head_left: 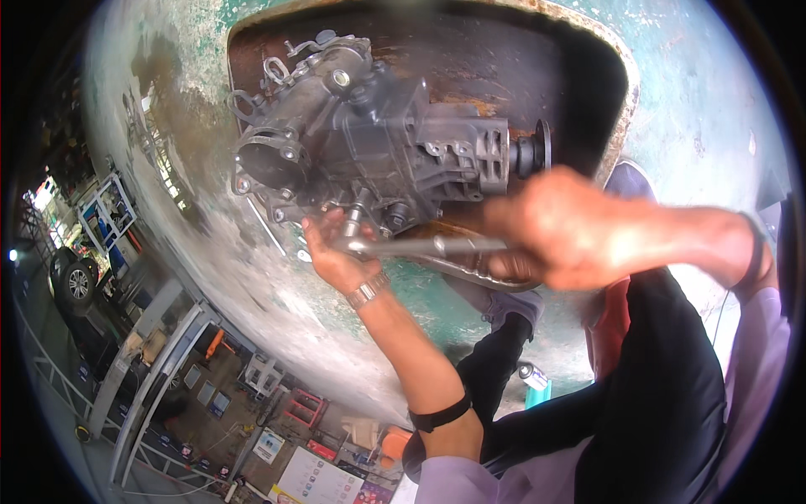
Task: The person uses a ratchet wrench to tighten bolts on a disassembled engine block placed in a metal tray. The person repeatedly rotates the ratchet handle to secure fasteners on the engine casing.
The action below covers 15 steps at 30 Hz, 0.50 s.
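The gearbox [369,139], in the rusty basin [631,80], is likely heavy and rigid; grasp its solid casing. The right hand [558,227] wraps its fingers around the wrench [420,247]; the left hand [336,267] cups its head, finger closure unclear.

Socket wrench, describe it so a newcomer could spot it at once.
Start at the rusty tray holding the grey metal assembly. Near the assembly's lower edge, the socket wrench runs from its head at the left hand to the right hand. It's the long shiny bar between both hands, thicker than the thin pale rod left of them.
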Tool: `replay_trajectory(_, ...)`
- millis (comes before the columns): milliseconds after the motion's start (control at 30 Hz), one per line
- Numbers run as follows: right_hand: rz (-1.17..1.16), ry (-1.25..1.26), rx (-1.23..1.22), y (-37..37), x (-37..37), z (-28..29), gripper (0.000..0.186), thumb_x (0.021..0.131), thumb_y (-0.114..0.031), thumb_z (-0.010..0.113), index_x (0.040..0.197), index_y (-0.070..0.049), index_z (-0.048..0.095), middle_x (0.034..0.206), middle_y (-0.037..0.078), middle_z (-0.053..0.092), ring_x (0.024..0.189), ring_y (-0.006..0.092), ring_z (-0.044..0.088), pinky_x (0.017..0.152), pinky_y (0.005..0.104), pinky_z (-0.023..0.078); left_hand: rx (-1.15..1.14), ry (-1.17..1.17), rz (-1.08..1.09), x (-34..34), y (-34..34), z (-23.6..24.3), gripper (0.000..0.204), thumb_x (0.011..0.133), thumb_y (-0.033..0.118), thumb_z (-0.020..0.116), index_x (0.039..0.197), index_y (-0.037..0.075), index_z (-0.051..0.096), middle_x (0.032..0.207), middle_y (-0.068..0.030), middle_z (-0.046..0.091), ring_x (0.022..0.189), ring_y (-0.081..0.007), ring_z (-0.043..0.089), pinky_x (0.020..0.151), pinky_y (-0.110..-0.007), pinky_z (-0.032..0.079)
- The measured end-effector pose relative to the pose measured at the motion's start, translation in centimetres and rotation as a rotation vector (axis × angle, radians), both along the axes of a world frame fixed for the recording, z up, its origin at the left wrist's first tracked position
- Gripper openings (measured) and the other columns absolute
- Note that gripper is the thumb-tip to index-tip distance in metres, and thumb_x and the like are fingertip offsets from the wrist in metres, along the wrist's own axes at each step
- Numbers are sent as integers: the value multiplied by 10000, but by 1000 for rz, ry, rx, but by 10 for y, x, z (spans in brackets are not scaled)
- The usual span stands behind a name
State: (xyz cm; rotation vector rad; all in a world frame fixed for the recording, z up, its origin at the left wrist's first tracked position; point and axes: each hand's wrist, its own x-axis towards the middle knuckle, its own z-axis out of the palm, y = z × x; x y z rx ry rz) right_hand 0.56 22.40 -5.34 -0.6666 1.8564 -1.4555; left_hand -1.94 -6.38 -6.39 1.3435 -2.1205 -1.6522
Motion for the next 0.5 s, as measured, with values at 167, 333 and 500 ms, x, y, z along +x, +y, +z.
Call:
replay_trajectory(167, -478, 623, 7, -11, -93, 29, 138, 865, -117, 662, 817, 9, 636, 629, 155, 592, 568, 304, 605, 549, 402, 479, 77, 8, 51, -2, 13, 6, 636, 949, 590, 467, 1055, -25, 588, 870, -137, 607, 505, -209, 519, 428, -310, 400)
replay_trajectory(333, -449, 570, -26, -3, -74, 3, 222, 906, -191, 670, 798, 2, 647, 597, 135, 567, 549, 271, 596, 520, 371, 450, -82, -28, -59, -6, 4, 6, 585, 938, 573, 528, 957, -8, 592, 847, -122, 607, 560, -229, 566, 418, -332, 409)
replay_trajectory(500, -51, -57, 117, -10, 33, -24, 288, 899, -267, 645, 843, 14, 622, 724, 197, 626, 704, 376, 636, 633, 473, 510, -163, -20, -237, -8, 3, 7, 464, 958, 450, 579, 879, -7, 589, 777, -113, 598, 581, -224, 592, 423, -332, 460)
